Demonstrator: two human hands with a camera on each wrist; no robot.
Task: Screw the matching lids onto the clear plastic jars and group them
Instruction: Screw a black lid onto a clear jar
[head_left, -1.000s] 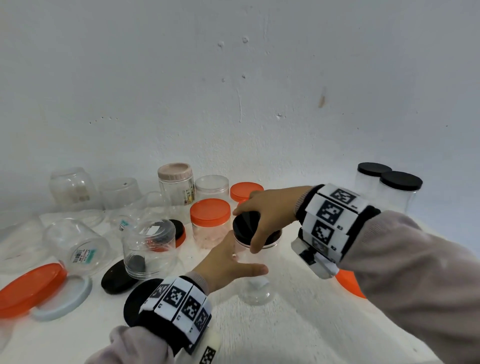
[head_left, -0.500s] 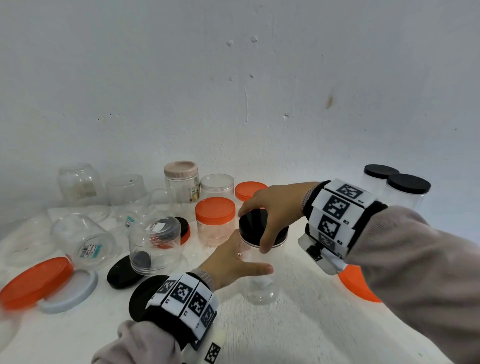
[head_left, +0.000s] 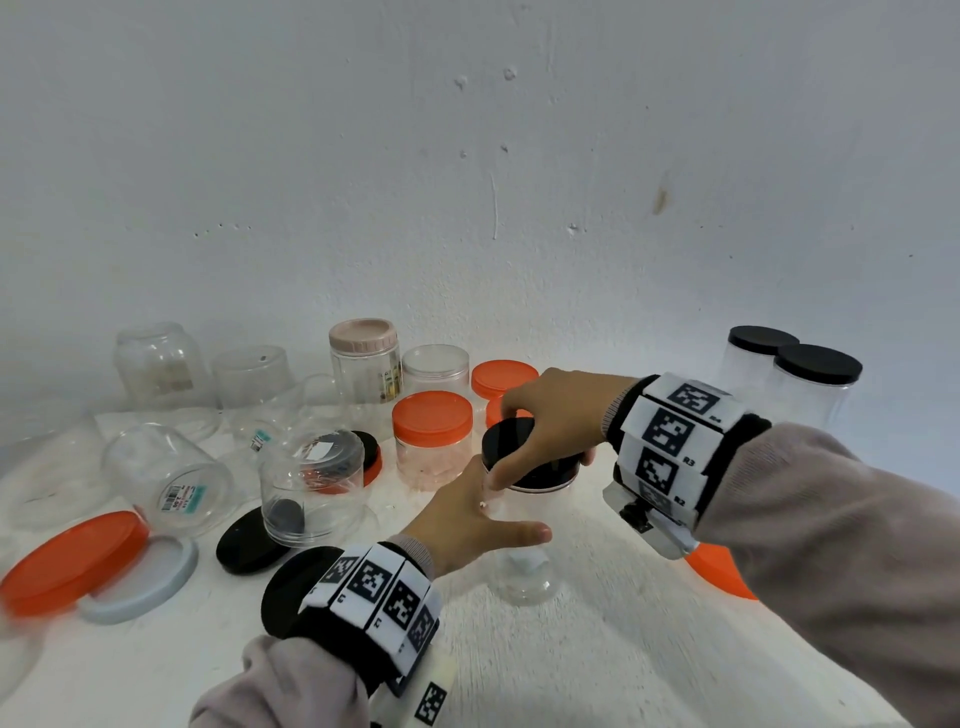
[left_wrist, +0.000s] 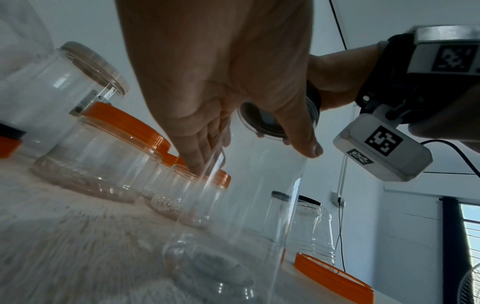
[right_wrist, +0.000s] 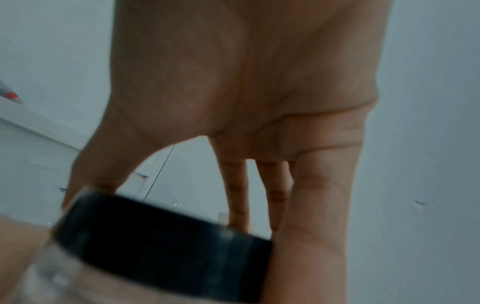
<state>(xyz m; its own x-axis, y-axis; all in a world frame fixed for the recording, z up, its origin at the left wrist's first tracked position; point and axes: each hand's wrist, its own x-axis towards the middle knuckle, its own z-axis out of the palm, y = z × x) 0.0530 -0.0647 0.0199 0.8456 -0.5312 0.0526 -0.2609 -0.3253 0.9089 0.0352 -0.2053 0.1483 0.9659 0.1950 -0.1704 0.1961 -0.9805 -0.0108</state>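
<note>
A tall clear jar (head_left: 524, 561) stands upright on the white table (head_left: 597, 665), in the middle. A black lid (head_left: 540, 470) sits on its mouth. My right hand (head_left: 540, 431) comes down from above, and its fingers and thumb grip the lid's rim; the right wrist view shows the lid (right_wrist: 161, 242) between thumb and fingers. My left hand (head_left: 467, 514) holds the jar's body from the left, its thumb across the front. In the left wrist view the jar (left_wrist: 241, 205) lies between the left fingers (left_wrist: 197, 162) and thumb.
Two tall jars with black lids (head_left: 815, 364) stand at the back right. Orange-lidded jars (head_left: 431, 436) and a pink-lidded jar (head_left: 363, 364) stand behind. Lidless clear jars (head_left: 166, 478), loose black lids (head_left: 244, 545), a big orange lid (head_left: 72, 561) and a white lid (head_left: 140, 587) lie left. Another orange lid (head_left: 722, 571) lies under my right wrist.
The black lid now sits flatter on the jar's mouth. My right hand's fingers have shifted a little round its rim. My left hand keeps its hold on the jar.
</note>
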